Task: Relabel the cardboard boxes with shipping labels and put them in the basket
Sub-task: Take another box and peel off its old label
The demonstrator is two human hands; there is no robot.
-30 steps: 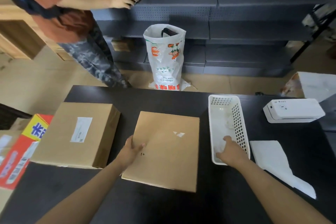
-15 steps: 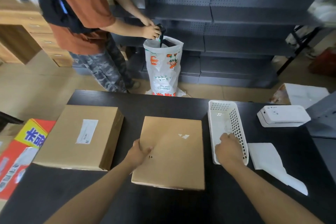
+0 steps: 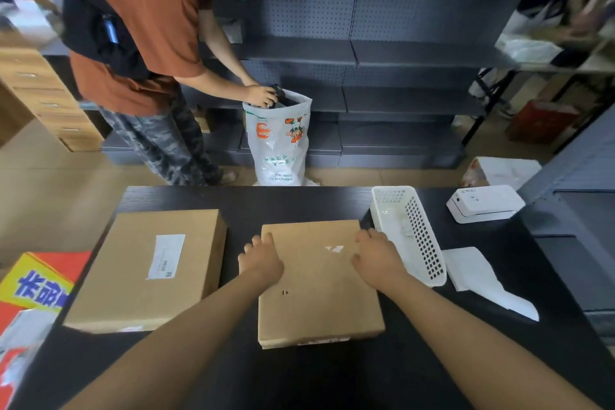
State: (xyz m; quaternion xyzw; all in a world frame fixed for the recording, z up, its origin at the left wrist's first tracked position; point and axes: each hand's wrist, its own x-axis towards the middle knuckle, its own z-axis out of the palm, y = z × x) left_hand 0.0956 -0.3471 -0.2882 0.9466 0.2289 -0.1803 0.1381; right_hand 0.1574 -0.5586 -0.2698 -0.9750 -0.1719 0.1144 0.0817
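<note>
Cardboard box (image 3: 319,283) with no label on its top lies flat on the black table (image 3: 332,376), right under both of my hands. My left hand (image 3: 261,260) rests palm-down over the box's left edge, fingers spread and loosely curled over the far-left corner; it is open and grips nothing that I can see. My right hand (image 3: 376,255) lies flat on the box's far-right part, fingers spread and pointing left toward a small white scrap (image 3: 333,248) stuck on the cardboard; it too is open, pressing rather than holding.

Just right of my right hand stands the white basket (image 3: 429,243), close beside the box's right edge; whether they touch I cannot tell. Further right of that hand lies a white sheet of paper (image 3: 479,276), and beyond it, further from me, a small white printer (image 3: 484,203).

Left of my left hand, a little apart from it, sits a second cardboard box (image 3: 133,276) bearing a white shipping label (image 3: 165,256) on top. Beyond the table, ahead of both hands, another person (image 3: 139,43) reaches into a white plastic bag (image 3: 279,140) on the floor.
</note>
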